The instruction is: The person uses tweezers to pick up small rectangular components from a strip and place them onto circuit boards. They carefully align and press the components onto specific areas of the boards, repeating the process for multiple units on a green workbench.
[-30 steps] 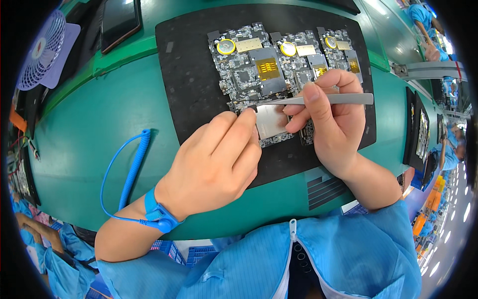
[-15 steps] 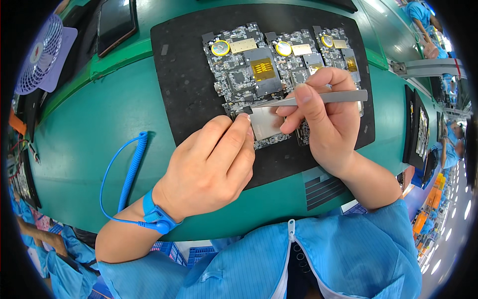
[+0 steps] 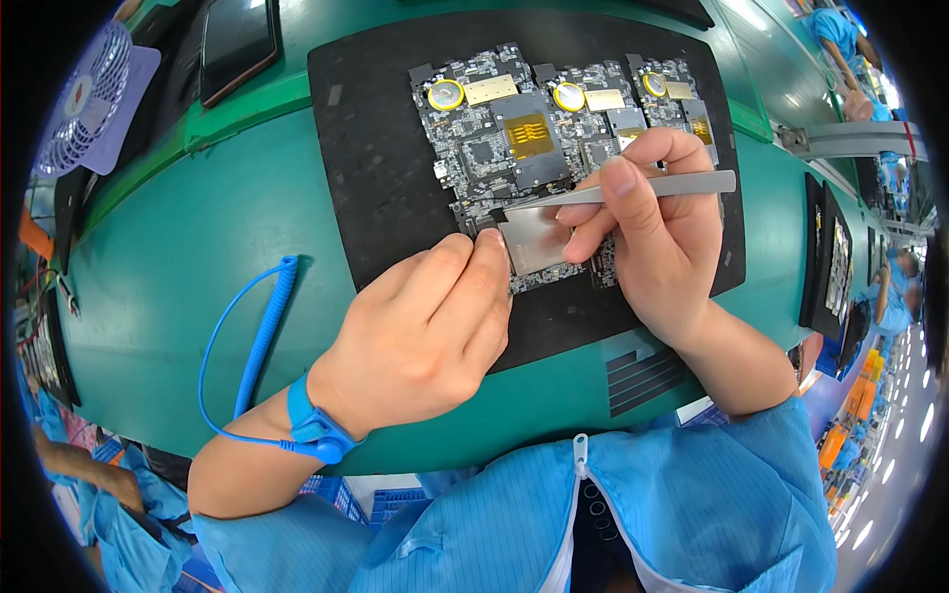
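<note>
Pinched between the thumb and fingers of my right hand [image 3: 664,222] is a pair of grey metal tweezers [image 3: 682,186]. Their fine tips point left and meet the nearest-left circuit board [image 3: 481,153], just above its silver metal plate [image 3: 534,240]. My left hand [image 3: 420,321] is closed, its fingertips pressed against that board's lower left part, beside a small black piece [image 3: 486,223]. What the left thumb touches is hidden under the hand. A round coin cell [image 3: 446,95] with a yellow rim and an amber tape patch [image 3: 529,135] sit on this board.
Two similar boards, a middle one [image 3: 593,119] and a right one [image 3: 682,104], share the black mat [image 3: 381,168] on the green table [image 3: 148,326]. A blue coiled cord [image 3: 262,336] runs to my left wristband [image 3: 318,427]. A purple fan [image 3: 94,99] and dark-screened device [image 3: 239,44] lie far left.
The boards and mat appear slightly further right in the picture, and both hands shift with them. The tweezer tips stay at the same area of the board, with the left fingertips close by.
</note>
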The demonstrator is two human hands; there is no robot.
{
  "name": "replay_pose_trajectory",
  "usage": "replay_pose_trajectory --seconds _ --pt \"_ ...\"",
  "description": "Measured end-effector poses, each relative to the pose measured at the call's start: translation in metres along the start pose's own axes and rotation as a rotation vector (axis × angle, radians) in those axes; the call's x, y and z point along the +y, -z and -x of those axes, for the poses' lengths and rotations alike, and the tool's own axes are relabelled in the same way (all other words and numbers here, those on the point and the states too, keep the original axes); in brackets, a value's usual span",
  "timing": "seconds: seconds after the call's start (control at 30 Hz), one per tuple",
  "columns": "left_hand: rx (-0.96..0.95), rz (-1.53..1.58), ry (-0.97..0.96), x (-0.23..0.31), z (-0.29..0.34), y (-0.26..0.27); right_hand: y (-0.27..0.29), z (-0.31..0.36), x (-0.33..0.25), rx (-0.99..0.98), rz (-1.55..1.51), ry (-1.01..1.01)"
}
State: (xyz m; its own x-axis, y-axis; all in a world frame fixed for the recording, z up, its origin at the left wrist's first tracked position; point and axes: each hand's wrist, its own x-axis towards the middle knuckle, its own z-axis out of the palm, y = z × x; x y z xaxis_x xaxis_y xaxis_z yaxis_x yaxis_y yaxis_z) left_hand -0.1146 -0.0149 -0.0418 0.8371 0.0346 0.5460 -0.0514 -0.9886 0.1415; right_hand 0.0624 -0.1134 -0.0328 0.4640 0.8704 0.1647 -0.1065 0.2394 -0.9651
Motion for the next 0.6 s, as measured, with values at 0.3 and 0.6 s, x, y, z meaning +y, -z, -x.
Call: replay_pose_trajectory --seconds 0.3,0.6 --pt "-0.019 0.002 -0.024 -0.0005 -0.0008 0.0021 -0.0001 -0.0018 -0.0026 0.016 0.004 -0.063" --pt "-0.013 0.008 -0.022 -0.0011 0.0008 -0.0002 -0.0044 -0.0031 -0.0027 0.031 0.141 -0.04"
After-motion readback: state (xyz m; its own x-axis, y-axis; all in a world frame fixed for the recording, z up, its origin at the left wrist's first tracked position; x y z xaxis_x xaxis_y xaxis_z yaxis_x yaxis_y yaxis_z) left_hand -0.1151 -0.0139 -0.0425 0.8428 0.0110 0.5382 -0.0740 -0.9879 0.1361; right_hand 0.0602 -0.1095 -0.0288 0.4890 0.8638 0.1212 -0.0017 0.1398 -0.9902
